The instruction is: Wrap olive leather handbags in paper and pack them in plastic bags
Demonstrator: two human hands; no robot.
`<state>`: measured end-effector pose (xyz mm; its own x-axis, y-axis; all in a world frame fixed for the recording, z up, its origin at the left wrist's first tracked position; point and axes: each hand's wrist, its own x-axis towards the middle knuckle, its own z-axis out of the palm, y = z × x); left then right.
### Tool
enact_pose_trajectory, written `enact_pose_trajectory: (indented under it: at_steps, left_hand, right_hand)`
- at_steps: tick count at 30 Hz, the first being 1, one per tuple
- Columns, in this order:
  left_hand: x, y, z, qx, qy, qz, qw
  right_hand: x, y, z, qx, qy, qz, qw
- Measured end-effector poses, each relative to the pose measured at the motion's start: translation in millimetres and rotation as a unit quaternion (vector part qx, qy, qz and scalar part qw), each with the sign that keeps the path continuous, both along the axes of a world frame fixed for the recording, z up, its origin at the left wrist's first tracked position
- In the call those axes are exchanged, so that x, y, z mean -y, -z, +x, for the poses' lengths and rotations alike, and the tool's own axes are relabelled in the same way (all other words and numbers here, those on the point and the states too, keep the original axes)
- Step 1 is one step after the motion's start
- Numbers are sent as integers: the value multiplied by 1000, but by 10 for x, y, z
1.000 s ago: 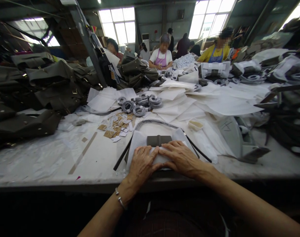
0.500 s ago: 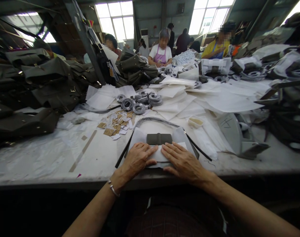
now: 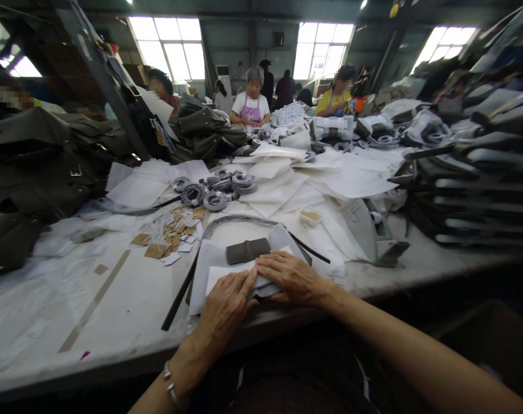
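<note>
My left hand (image 3: 225, 307) and my right hand (image 3: 289, 278) lie flat, fingers together, on white wrapping paper (image 3: 220, 272) spread over a bag at the table's near edge. Just beyond my fingertips a dark olive leather piece (image 3: 247, 250) shows above the paper. A dark strap (image 3: 180, 293) runs out from under the paper to the left, and another curves over the top to the right. Neither hand grips anything; both press on the paper.
Brown tags (image 3: 166, 236) and coiled grey straps (image 3: 214, 192) lie beyond on the table (image 3: 50, 322). Olive bags (image 3: 37, 172) are heaped at left, wrapped bags (image 3: 472, 190) stacked at right. Loose white sheets (image 3: 330, 178) cover the middle. Several people work at the far end.
The view has swung to the right and tilted. My hands stay on the paper, the left one slid slightly nearer the table edge, the right one still pressing beside it.
</note>
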<state>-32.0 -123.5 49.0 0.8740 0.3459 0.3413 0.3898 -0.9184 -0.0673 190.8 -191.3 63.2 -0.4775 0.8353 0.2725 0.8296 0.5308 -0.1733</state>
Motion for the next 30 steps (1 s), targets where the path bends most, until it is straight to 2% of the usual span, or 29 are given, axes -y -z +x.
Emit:
enact_pose_trajectory:
  at_steps: [5, 9, 14, 19, 23, 26, 28, 30]
  left_hand:
    - [-35, -21, 70, -16, -46, 8, 999]
    - [-46, 2, 75, -33, -42, 49, 997]
    - [-62, 120, 86, 51, 37, 125, 990]
    - [-149, 240, 87, 87, 90, 96, 987]
    - [-163, 209, 81, 64, 80, 86, 991]
    - [-135, 156, 97, 37, 69, 88, 993]
    - [-124, 145, 107, 35, 69, 87, 993]
    - [-129, 163, 106, 44, 78, 83, 993]
  right_hand:
    - [-34, 8, -37, -13, 12, 5, 1000]
    - [68, 55, -205, -24, 88, 10, 996]
    - [111, 149, -318, -35, 135, 39, 989]
    - [216, 158, -285, -21, 135, 74, 988]
    - [517, 73, -243, -50, 127, 95, 986]
    - [820, 38, -77, -105, 135, 127, 977]
    - [1066, 43, 155, -139, 182, 132, 964]
    - [1386, 79, 493, -158, 269, 113, 943]
